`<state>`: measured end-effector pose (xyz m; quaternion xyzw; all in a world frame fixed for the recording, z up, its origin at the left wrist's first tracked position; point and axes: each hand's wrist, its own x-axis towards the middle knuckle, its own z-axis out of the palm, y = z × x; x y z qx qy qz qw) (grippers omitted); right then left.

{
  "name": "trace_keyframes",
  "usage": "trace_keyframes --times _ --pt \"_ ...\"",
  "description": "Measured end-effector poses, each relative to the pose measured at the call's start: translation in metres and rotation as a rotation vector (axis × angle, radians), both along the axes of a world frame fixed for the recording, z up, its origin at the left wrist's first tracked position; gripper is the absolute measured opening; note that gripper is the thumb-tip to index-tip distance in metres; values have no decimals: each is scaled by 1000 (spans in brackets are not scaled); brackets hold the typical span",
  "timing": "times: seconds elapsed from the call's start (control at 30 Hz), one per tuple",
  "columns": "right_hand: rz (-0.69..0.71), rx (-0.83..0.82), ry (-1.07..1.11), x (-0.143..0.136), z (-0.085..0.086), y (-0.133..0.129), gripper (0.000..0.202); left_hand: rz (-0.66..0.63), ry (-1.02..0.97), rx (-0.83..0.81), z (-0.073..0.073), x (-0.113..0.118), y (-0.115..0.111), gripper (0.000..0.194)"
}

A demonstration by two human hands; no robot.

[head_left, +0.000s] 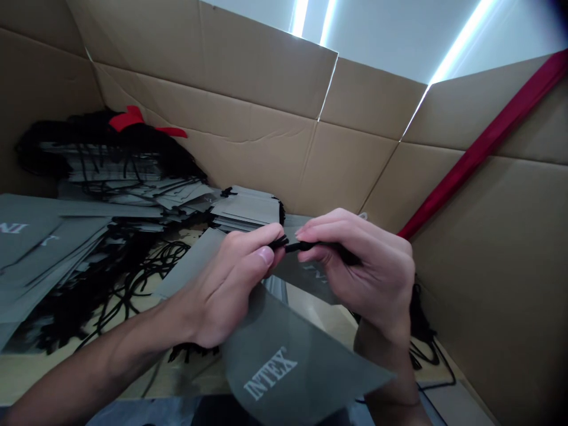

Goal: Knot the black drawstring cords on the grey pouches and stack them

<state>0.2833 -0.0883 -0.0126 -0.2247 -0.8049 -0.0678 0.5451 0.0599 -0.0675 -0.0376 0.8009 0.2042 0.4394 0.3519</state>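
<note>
My left hand [235,272] pinches a black cord [291,247] between thumb and fingers, with a short end poking out. Close beside it, my right hand [359,260] is closed on the same black cord, thumb against fingertips. Below my left hand hangs a grey sheet [302,355] printed INTEX, curled and tilted; it seems to be joined to the cord, but the join is hidden by the fingers. Behind the hands, another grey printed sheet [306,275] lies on the table.
Stacks of grey sheets [35,236] with black cords fill the left side. A heap of corded sheets [115,160] with red pieces [128,118] stands behind. Cardboard walls [257,118] surround the table [195,378]. A red strip [479,148] slants along the right; black cords [421,325] lie below.
</note>
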Motion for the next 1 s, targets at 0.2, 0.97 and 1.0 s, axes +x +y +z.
trace_keyframes --times 0.2,0.97,1.0 --pt "-29 142 -89 4 2 6 10 28 97 128 11 -4 -4 25" --pt "-43 188 -86 5 4 1 8 -17 34 129 8 -4 -1 6" --pt "-50 191 -83 5 4 1 9 -4 41 136 7 -4 -1 7"
